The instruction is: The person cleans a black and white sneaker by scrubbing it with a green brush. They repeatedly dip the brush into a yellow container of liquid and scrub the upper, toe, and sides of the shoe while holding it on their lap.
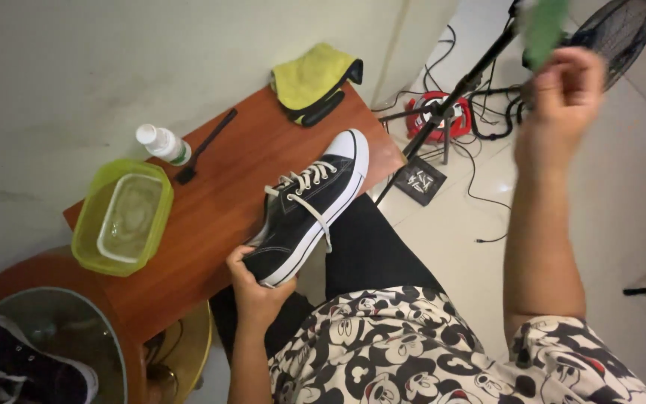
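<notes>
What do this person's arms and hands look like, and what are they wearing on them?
Both arms are bare from short sleeves down. The left hand and right hand show no gloves, rings or watch. The short-sleeved shirt is white with a black cartoon-mouse print and red touches.

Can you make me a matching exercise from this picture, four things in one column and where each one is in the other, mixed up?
Things:
1. black sneaker
2. yellow cloth
3. white bottle
4. green tub

Places:
A. lying beside the black brush near the wall
B. held at the heel by the left hand
C. at the table's far corner
D. on the table's left edge, holding cloudy water

Pairs: 1-B, 2-C, 3-A, 4-D
</notes>
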